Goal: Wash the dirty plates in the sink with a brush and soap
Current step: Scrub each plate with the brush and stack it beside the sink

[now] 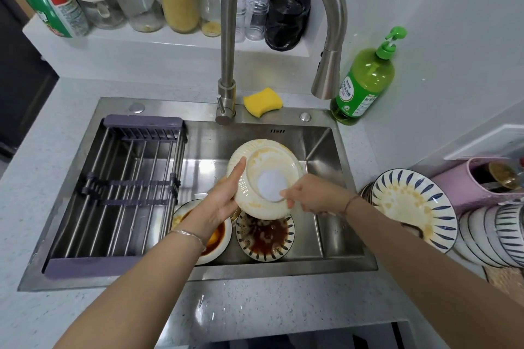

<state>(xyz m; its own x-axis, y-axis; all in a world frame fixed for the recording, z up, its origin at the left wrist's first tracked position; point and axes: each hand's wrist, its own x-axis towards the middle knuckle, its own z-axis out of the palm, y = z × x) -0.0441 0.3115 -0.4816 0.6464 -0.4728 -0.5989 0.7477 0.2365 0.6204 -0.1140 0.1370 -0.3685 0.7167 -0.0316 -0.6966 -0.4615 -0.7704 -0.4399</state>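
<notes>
Head view: left hand [224, 204] grips stained plate [266, 178]
Right hand [312, 198]: fingers unclear
Undone: plates [265, 235] in sink [255, 136], bench's [255, 306] right edge

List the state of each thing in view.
cream plate: stained, tilted, held over the sink
left hand: grips the cream plate's rim
right hand: touches the plate's base, grip unclear
sauce plate: dirty, flat in the sink
faucet: no water visible
soap bottle: upright
</notes>
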